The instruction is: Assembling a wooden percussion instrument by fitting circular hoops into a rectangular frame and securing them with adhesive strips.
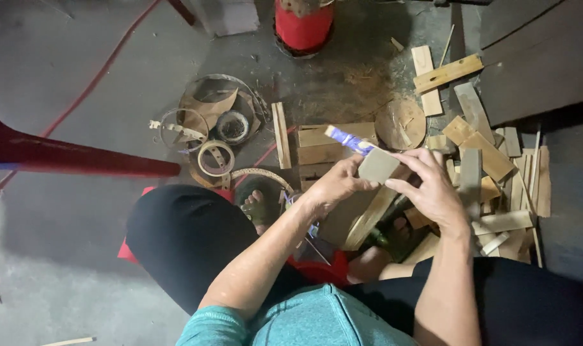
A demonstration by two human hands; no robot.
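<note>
Wood block (378, 165) sits pinched between both hands, left hand (335, 186) also gripping a blue-handled tool (347, 140), right hand (432, 189).

Hands: two, a left hand (333, 186) and a right hand (432, 189)
Small grey block (378, 165): one
Blue-handled knife (349, 140): one
Round wooden disc (400, 123): one
Red canister (304, 24): one
Red hose (92, 80): one
Coiled strip rings (216, 157): about four
Wood offcuts (490, 160): too many piled to count exactly
</note>
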